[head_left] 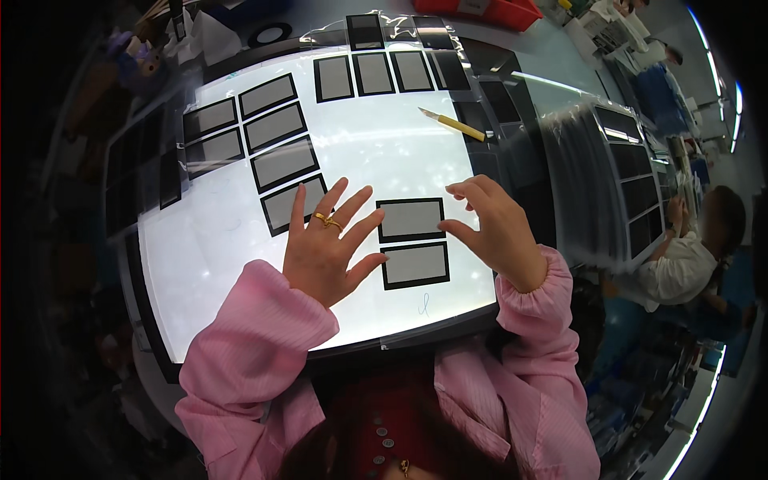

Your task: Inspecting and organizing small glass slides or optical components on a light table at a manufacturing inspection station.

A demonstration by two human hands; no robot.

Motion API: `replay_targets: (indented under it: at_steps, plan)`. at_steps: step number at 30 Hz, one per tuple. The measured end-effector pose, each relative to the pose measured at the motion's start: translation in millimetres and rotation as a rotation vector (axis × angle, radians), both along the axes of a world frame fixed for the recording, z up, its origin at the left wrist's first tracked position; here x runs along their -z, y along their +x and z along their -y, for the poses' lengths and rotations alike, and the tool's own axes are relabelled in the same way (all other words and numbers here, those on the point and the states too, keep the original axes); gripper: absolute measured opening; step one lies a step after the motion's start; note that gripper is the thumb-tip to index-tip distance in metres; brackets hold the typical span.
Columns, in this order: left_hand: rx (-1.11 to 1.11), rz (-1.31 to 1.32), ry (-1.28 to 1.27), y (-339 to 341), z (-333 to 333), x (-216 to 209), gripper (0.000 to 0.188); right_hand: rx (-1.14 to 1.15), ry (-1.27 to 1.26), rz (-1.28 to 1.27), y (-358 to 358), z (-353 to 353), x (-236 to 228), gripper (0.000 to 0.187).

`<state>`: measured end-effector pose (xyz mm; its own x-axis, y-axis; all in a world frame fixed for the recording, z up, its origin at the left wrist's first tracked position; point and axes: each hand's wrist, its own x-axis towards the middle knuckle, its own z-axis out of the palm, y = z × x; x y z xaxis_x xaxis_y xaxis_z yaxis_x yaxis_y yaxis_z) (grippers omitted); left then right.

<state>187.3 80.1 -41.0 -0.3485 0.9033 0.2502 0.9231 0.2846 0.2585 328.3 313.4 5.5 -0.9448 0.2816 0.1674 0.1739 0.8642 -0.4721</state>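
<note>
"What are you seeing on your feed, biggest first?"

"I'm looking down at a lit white table (208, 256) that is filling the middle of my view. Dark panels in clear film (638, 164) are sitting off to its right. Two pink sleeves (256, 340) are coming in from below."

"How are the hands standing?"

"The left hand (324, 250) is spreading its fingers wide, its back facing me, and is gripping nothing. The right hand (498, 228) is curving half open, thumb apart from the fingers, also gripping nothing."

"And the pieces?"

"Six black-framed grey pieces (274, 127) are lying at the left, and three similar ones (374, 74) are forming a row at the far side. Two more are lying between the hands: a farther rectangle (410, 220) and, just beside it, a nearer rectangle (416, 266). The fingertips are ending right at their edges; I'm not managing to tell whether they're touching."

"Anything smaller?"

"A yellow-handled knife (460, 126) is lying beyond the right hand, blade pointing left, and a gold ring (327, 221) is circling a left finger."
</note>
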Motion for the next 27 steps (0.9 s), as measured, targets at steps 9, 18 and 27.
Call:
replay_targets:
  at_steps: [9, 18, 27]
  plan:
    - [-0.026, 0.065, -0.100, -2, -3, -7, 0.091, -0.115, 0.169, 0.189, -10, 4, -10, 0.057]
    - [-0.059, 0.097, -0.025, -1, -3, -7, 0.105, -0.203, 0.008, 0.366, -29, -15, -9, 0.051]
    - [-0.061, 0.063, -0.110, -1, -4, -8, 0.102, -0.151, 0.087, 0.175, -13, 12, -10, 0.049]
